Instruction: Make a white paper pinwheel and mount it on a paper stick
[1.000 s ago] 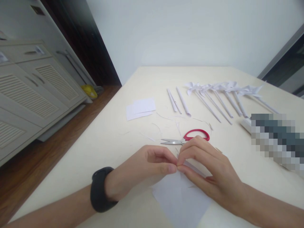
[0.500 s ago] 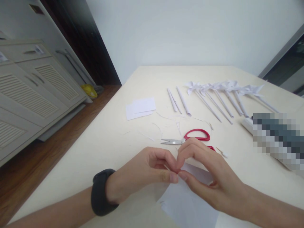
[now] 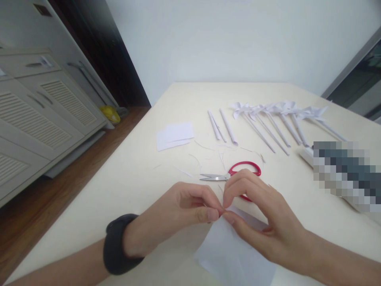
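My right hand (image 3: 262,214) pinches the upper corner of a white sheet of paper (image 3: 235,254) between thumb and fingertips. The paper hangs toward me, its lower end out of the picture. My left hand (image 3: 187,206), with a black band on the wrist, is closed in a pinch, its fingertips meeting those of the right at that corner. What the left fingers hold is mostly hidden; only a hint of something thin shows. Just beyond the hands lie red-handled scissors (image 3: 216,177), blades apart and pointing left, one handle partly behind my right hand.
White paper pieces (image 3: 178,133) lie at the left. Rolled paper sticks (image 3: 228,126) and paper strips (image 3: 195,159) are mid-table. Several paper pinwheels (image 3: 268,109) on sticks lie at the back right. A pixelated object (image 3: 345,171) rests at the right.
My left hand has shifted slightly left, and the fingertips stay together. The paper's left edge has swung a little and looks flatter. More of the scissors' lower handle is now covered.
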`<move>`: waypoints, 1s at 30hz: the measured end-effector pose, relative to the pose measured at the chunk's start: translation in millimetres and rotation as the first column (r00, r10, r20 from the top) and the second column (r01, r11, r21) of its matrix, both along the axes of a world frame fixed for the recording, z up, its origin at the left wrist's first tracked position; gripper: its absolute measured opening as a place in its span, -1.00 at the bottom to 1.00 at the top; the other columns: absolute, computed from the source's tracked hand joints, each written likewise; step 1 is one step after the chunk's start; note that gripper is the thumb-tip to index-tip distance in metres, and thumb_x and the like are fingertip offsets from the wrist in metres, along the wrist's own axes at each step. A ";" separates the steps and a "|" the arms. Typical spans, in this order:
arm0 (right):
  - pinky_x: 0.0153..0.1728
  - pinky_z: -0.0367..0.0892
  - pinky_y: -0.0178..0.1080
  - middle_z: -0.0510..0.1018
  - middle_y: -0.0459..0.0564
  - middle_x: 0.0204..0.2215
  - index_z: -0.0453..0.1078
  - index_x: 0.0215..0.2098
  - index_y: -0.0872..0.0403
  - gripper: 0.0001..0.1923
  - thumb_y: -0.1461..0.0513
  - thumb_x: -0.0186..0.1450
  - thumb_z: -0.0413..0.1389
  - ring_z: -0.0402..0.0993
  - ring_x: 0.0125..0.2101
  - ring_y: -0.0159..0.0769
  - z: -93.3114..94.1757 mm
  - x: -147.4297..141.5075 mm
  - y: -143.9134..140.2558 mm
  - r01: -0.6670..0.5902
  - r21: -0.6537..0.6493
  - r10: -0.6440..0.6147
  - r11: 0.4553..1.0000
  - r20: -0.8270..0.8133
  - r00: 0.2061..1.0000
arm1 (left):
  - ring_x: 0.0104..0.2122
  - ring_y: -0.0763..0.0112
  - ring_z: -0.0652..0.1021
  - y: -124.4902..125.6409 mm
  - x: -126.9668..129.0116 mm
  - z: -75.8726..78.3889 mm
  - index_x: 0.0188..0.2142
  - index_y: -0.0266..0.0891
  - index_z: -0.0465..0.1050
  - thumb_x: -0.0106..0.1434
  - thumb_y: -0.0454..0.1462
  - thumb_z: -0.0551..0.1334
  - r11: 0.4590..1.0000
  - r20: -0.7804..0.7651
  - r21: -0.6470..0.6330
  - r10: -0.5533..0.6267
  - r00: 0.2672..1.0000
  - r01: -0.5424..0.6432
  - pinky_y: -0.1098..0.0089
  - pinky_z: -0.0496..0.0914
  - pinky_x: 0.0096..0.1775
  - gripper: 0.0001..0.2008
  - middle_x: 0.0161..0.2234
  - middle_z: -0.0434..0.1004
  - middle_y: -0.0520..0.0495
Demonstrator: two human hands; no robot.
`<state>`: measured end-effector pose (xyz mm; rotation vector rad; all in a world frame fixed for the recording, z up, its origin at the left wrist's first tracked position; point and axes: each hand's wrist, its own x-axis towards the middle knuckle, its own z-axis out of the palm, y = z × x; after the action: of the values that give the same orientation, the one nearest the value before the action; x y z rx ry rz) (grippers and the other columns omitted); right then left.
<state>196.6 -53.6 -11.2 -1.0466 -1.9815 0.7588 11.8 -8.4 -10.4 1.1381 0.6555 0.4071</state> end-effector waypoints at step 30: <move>-0.37 0.22 -0.25 0.32 -0.10 -0.37 0.18 -0.32 0.04 -0.79 0.42 0.13 0.03 0.27 -0.36 -0.34 -0.1 -5.5 -5.5 0.001 -0.096 -0.002 0.995 -0.014 1.000 | -0.39 0.45 0.42 -4.4 3.0 1.7 -0.55 -0.27 0.42 0.09 -0.35 0.25 0.893 -0.102 0.445 0.129 0.986 -0.071 0.46 0.28 -0.29 -0.90 -0.47 0.42 0.03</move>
<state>191.1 -59.0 -11.3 -1.0951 -1.9484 0.8652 14.8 -12.8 -8.7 1.5772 0.7600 0.5945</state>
